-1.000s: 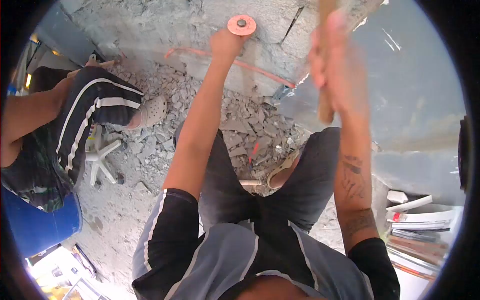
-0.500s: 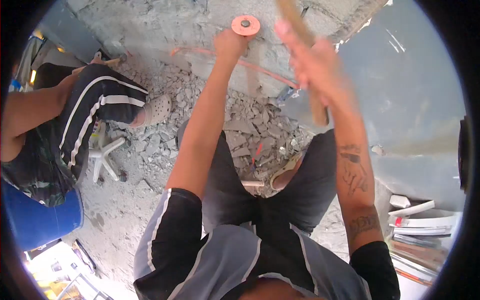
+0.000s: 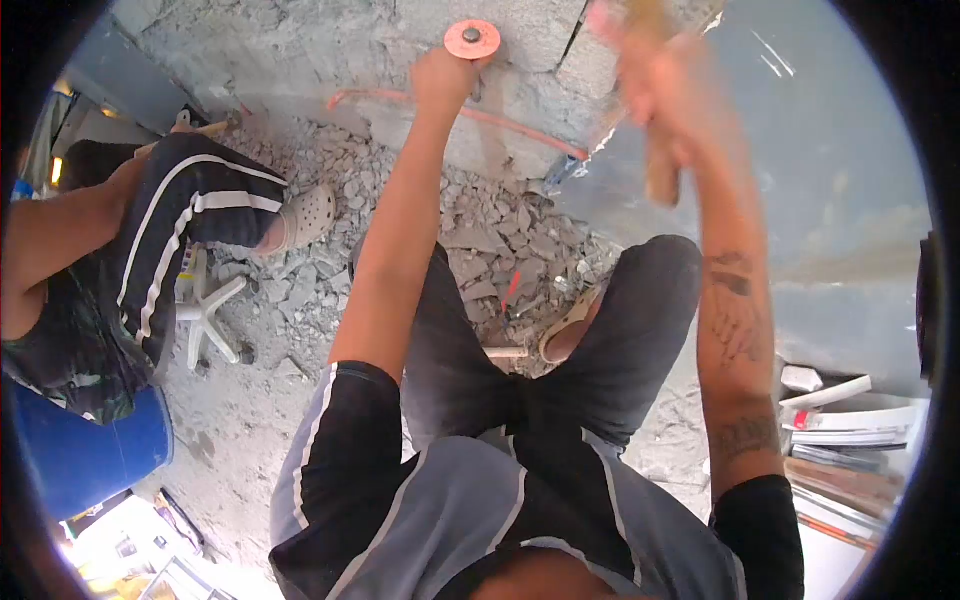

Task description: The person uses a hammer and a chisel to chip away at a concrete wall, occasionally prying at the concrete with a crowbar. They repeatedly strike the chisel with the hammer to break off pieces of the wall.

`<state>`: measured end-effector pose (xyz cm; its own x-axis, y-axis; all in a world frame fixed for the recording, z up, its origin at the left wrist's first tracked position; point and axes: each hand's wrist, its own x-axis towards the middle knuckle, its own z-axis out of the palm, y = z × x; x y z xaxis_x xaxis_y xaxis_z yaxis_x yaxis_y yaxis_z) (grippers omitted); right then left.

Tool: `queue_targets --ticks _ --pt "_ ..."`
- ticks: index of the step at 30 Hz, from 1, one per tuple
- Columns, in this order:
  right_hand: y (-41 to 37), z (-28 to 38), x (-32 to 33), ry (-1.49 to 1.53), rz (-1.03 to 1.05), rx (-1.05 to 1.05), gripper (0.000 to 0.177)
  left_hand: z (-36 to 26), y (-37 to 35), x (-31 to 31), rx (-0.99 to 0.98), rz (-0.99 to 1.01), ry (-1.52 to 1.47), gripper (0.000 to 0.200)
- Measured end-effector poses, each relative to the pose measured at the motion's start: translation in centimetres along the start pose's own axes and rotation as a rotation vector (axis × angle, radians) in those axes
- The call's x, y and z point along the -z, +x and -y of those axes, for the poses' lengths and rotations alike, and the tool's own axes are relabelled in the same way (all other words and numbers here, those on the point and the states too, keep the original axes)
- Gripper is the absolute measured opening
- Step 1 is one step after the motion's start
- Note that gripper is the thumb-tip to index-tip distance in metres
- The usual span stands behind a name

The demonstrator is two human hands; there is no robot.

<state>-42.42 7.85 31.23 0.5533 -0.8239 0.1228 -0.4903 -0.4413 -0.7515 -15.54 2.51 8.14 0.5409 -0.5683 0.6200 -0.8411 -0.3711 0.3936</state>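
Orange disc [image 3: 472, 40] against rough wall [image 3: 300, 40] | left hand [image 3: 445, 82]: grip closed, holding it from below | right hand [image 3: 665, 90]: blurred, grip wrapped round wooden handle [image 3: 662, 175] | rubble [image 3: 480, 240] beneath

A short-sleeved shirt [image 3: 470, 500] fills the 6 o'clock edge: grey front, black sleeves, thin white piping along the seams. The left sleeve [image 3: 325, 450], toward 7 o'clock, has a grey panel down its outer side; the right sleeve [image 3: 765, 525], toward 5 o'clock, is plain black. Dusty black trousers [image 3: 640, 340] cover the legs. The right forearm [image 3: 735, 350], at 3 o'clock, bears dark tattoos: a figure, then a lettered band. The left hand [image 3: 445, 80] and right hand [image 3: 650, 80] are bare. One foot wears a tan sandal [image 3: 570, 325]
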Motion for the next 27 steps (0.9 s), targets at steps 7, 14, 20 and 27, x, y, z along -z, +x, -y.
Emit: queue_targets --ticks 7,14,20,27 --pt "1.3 -3.1 -5.4 0.075 -0.270 0.454 0.041 -0.5 -0.3 0.5 0.010 -0.016 0.002 0.047" --pt "1.0 -1.5 -4.1 -0.256 0.147 0.043 0.042 -0.9 -0.7 1.3 0.020 0.002 0.006 0.045" --pt "-0.4 6.4 -2.5 0.196 -0.226 0.405 0.038 -0.2 -0.5 -0.7 -0.029 -0.149 -0.038 0.047" --pt "2.6 -7.1 -7.1 -0.128 0.268 -0.182 0.048 -0.7 0.1 0.9 0.029 -0.089 -0.119 0.046"
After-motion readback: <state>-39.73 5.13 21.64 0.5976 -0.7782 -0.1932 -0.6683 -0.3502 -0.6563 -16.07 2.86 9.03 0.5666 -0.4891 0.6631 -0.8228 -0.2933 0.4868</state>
